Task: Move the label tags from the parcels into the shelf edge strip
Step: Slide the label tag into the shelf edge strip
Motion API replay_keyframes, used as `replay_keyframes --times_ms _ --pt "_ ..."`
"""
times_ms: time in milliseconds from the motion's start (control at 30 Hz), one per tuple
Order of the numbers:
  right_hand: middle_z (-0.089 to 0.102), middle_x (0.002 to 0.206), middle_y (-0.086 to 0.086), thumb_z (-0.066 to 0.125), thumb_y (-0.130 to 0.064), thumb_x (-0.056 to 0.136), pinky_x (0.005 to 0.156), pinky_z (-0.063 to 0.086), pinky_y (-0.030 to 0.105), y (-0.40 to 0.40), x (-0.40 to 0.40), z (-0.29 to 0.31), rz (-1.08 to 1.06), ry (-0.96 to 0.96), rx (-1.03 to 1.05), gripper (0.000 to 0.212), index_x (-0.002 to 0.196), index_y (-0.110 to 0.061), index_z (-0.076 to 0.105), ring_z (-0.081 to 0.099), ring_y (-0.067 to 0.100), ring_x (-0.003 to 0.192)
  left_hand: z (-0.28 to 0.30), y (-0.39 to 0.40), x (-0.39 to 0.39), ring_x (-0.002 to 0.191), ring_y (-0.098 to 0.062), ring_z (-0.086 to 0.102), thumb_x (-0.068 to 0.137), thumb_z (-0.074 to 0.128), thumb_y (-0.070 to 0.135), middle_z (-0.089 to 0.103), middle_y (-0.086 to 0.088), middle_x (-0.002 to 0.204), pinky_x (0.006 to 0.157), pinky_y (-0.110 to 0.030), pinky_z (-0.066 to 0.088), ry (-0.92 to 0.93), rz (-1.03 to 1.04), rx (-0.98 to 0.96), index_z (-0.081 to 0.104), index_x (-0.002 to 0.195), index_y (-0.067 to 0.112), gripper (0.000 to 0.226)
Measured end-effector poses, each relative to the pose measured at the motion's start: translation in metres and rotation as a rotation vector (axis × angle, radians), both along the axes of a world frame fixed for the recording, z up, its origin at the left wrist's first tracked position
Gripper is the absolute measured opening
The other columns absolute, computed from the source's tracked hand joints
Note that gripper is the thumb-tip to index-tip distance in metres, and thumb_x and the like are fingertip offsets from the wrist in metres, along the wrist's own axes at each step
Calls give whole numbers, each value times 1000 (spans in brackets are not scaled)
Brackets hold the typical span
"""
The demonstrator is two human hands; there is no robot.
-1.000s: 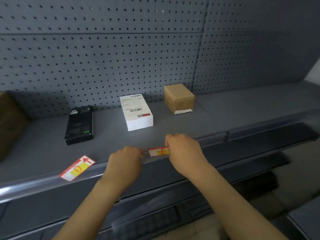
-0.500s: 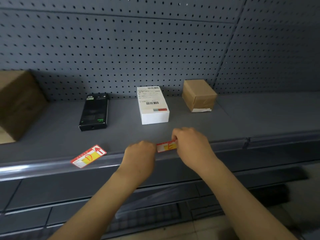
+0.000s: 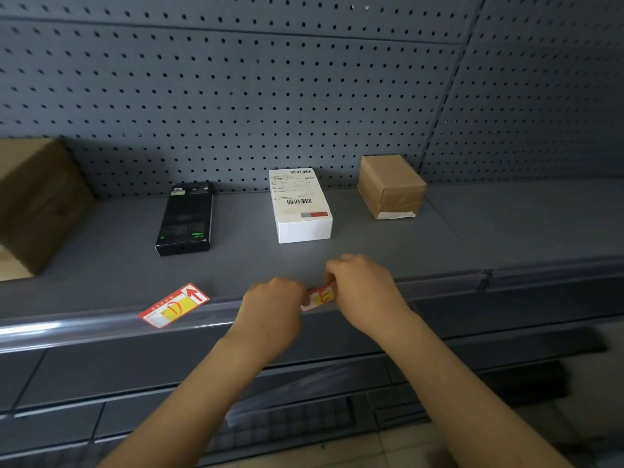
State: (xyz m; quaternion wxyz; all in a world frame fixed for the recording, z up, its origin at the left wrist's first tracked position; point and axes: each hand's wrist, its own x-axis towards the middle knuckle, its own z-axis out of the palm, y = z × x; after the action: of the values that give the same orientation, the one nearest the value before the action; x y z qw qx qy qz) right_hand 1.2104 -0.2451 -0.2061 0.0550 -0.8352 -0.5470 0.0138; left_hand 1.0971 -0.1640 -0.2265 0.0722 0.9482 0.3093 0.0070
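**At the shelf lip, a tag going into the strip**

At the centre of the frame, just below the middle, both hands have hold of one small red and yellow tag point(image 3: 319, 297). The right hand point(image 3: 366, 292) pinches its right end from above, fingers curled tight on the card. The left hand point(image 3: 271, 314) closes on the left end, knuckles up; its fingertips are hidden under the hand, so the exact grip there can't be made out. The tag sits tilted, lower edge right at the clear edge strip point(image 3: 84, 327) that runs along the front of the shelf point(image 3: 472, 238). It looks like the seating step: the card is at the strip but doesn't appear to be fully in.

Next call, by my reading: level it out and press the bottom edge down into the channel, then slide it flat.

Further out, lower left of centre, a second tag point(image 3: 174, 305) lies loose across the lip, waiting its turn. Behind, along the back: a black box point(image 3: 185, 217), a white box point(image 3: 300, 204) and a brown parcel point(image 3: 391, 185), with a big carton point(image 3: 37, 204) at far left.
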Motion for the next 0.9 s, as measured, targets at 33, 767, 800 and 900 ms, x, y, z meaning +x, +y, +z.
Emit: replay_keyframes --times_ms 33,767,800,900 --pt "62 111 10 57 -3 89 73 46 32 0 0 1 0 3 5 25 112 -11 60 56 26 100 0 0 -2 104 -26 62 90 52 10 64 -4 120 86 -33 49 -4 3 -4 62 118 25 34" --pt "62 114 5 60 -17 89 84 45 33 63 -170 34 678 -69 89 25 114 -19 58 56 28 107 62 -17 -203 108 -26 59 85 58 19 63 -2 116 88 -34 44 20 826 318 60 113 21 28" --pt "63 113 6 60 -16 89 84 46 33 67 -195 38 731 -69 91 24 114 -19 59 57 28 107 63 -22 -227 108 -26 59 85 59 20 63 -1 116 87 -34 44 32 882 320 61 112 22 28" --pt "64 112 7 60 -14 88 81 47 31 73 -277 45 898 -64 110 24 112 -19 59 59 28 105 66 -42 -307 107 -27 58 85 58 20 63 -2 112 82 -34 44 57 1056 322 61 108 20 24"
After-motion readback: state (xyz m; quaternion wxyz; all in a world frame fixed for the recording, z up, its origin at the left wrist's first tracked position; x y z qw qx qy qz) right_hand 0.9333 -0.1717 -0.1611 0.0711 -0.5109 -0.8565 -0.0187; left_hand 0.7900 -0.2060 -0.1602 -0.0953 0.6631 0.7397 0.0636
